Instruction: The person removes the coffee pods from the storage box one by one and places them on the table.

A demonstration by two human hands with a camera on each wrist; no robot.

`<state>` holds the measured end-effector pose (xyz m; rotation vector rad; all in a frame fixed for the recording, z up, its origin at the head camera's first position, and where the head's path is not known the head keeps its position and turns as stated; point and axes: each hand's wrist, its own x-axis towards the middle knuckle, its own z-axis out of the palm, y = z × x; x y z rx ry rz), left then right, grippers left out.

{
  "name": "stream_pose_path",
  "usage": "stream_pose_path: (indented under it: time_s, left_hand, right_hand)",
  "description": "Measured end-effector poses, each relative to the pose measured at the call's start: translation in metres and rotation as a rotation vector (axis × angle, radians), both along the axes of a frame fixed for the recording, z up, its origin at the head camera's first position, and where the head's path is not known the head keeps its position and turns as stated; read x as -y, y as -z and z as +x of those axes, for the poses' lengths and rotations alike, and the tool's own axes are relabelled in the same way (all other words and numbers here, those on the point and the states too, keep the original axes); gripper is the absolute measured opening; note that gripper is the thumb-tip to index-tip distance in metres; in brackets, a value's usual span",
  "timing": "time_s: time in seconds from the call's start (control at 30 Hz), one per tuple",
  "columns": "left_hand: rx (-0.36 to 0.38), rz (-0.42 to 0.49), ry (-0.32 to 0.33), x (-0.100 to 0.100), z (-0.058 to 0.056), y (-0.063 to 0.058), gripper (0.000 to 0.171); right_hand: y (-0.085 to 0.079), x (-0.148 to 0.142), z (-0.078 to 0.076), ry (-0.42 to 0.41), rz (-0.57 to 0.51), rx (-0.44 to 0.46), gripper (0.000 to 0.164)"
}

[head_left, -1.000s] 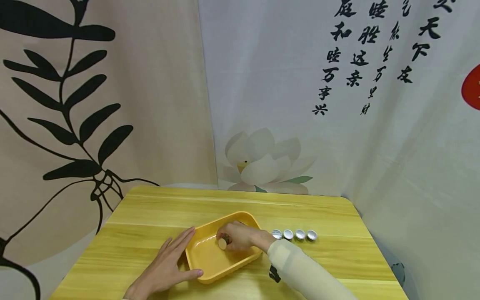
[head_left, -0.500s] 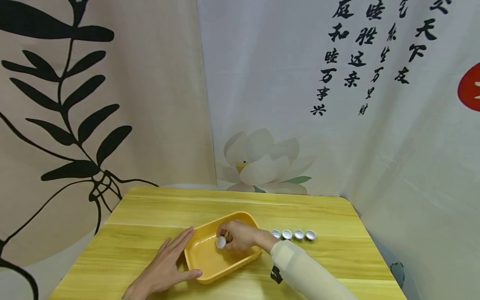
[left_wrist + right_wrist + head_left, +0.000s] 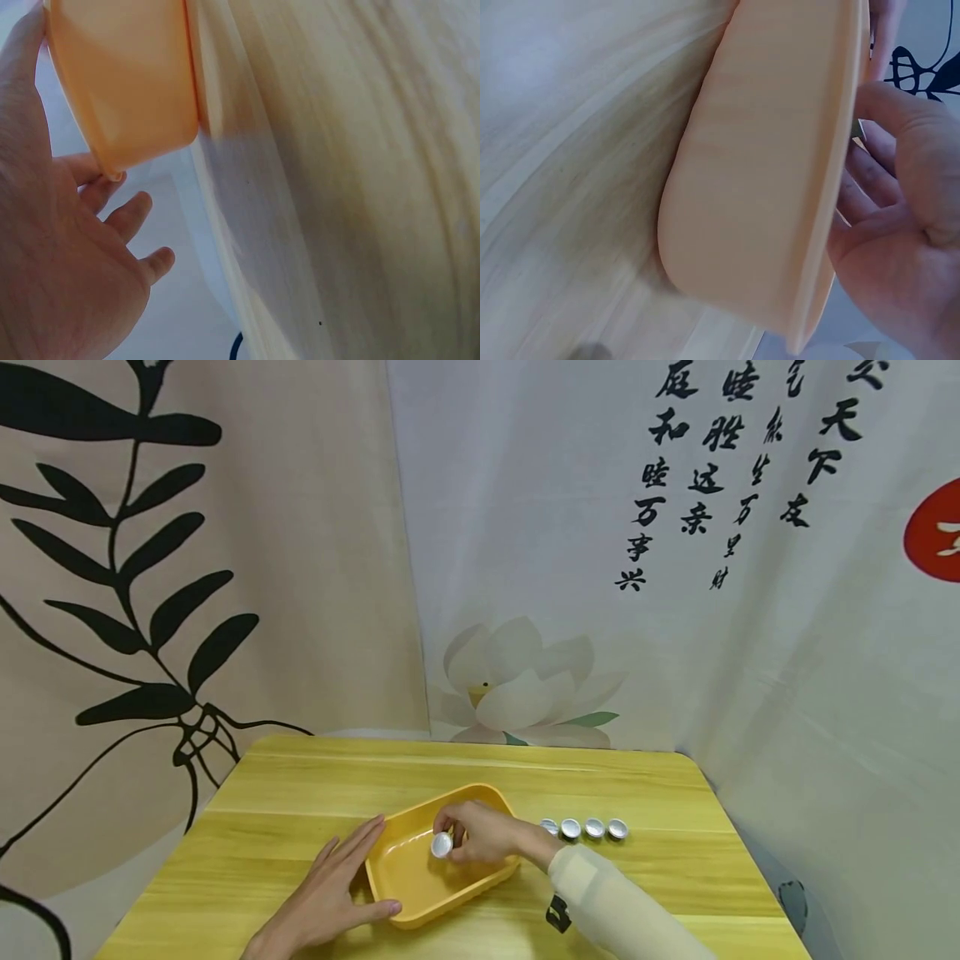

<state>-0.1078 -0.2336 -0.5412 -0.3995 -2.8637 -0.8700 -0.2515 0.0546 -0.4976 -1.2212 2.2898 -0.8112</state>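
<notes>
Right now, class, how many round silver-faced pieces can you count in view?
5: one held piece in the right hand, at the yellow tray; on the table, in a row: leftmost piece, second, third, rightmost. The hand may hide more.

A second ago the small round piece (image 3: 442, 845) in your right grip (image 3: 480, 833) showed a tan end; now you have its silver face showing. Your head view has swung slightly right, revealing more of the red circle (image 3: 933, 529).

Left hand (image 3: 326, 889) plus right hand (image 3: 483, 833): two
Tray (image 3: 408, 881): one, touching the left fingers
Small round piece (image 3: 442, 845): one, in the right fingers
Silver discs (image 3: 594, 828): four, right of those fingers
Table (image 3: 675, 885): one, below
</notes>
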Motion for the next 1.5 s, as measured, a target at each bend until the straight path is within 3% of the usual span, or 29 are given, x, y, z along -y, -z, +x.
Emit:
stream_pose_path:
  time_s: [0.2,0.6,0.9,1.27,1.5]
  left_hand:
    - [-0.002,-0.006,0.002,-0.001,0.001,0.000,0.119]
    - [0.001,0.003,0.012,-0.001,0.000,-0.001,0.120]
    - [0.007,-0.002,0.009,-0.001,-0.001,0.000,0.120]
    - [-0.005,-0.011,0.016,0.000,0.000,0.000,0.120]
    - [-0.013,-0.014,0.024,0.000,0.001,-0.001,0.120]
  right_hand:
    - [-0.003,-0.006,0.000,0.003,-0.043,0.027,0.030]
    - [-0.010,-0.019,-0.001,0.015,-0.093,-0.008,0.029]
    - [-0.015,-0.028,0.001,0.041,-0.166,0.055,0.033]
    - [-0.018,-0.045,0.006,0.094,-0.229,0.063,0.032]
    - [-0.023,-0.060,0.011,0.171,-0.259,0.080,0.032]
